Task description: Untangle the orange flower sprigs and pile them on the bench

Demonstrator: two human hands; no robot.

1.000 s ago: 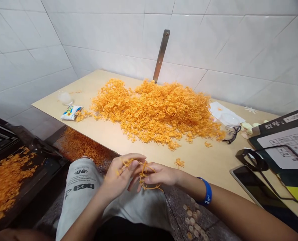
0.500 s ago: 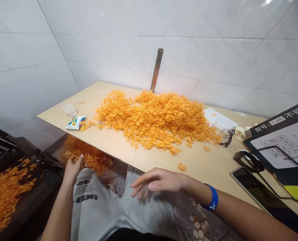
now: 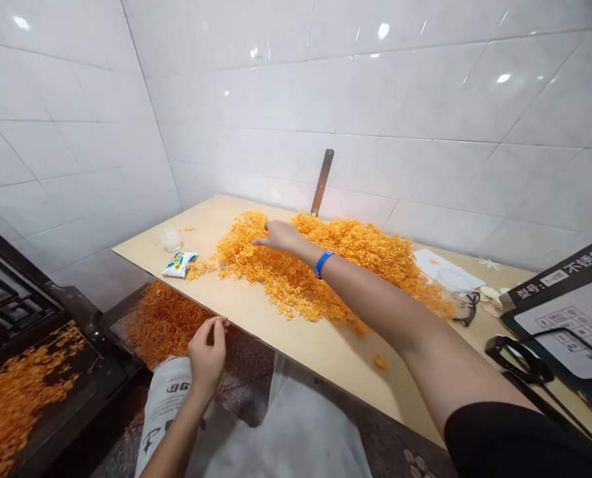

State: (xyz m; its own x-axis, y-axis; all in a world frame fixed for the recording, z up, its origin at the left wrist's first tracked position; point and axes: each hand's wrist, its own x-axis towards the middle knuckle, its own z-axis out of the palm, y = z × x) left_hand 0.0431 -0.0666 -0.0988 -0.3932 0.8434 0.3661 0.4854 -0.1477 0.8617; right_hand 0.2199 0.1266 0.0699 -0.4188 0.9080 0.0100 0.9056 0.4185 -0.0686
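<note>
Nearest to my viewpoint, I have the left hand [image 3: 208, 348] above the trousers [image 3: 300, 411], at the front edge of the desk [image 3: 246, 305]. Its thumb and forefinger are bent toward each other, tips close together; I cannot tell whether anything thin is pinched between them. To the left, loose orange pieces [image 3: 17, 405] lie on a dark wooden bench [image 3: 104, 365]; under the desk, an orange heap [image 3: 164, 325] lies on the floor. On the desktop, a single orange piece [image 3: 379, 362] lies apart, beneath the right forearm. Farther in, I have the right hand [image 3: 283, 236] extended across the desk to the left part of the orange pile [image 3: 375, 249], which covers the middle of the desktop. The thumb points left, apart from the forefinger; the remaining fingers are hidden from me, so I cannot confirm a grip. I judge the step in hand to be picking from this pile. The next move, in my judgement, calls for a light fingertip pinch on a few strands, followed by a slow lift, since the tangled strands may drag neighbours along. The packet [image 3: 179, 264] and clear cup-like item [image 3: 170, 240] stand left of the pile, apart from the right hand. Behind the pile, a metal strip [image 3: 322, 182] leans against the tiled wall [image 3: 256, 159].
</note>
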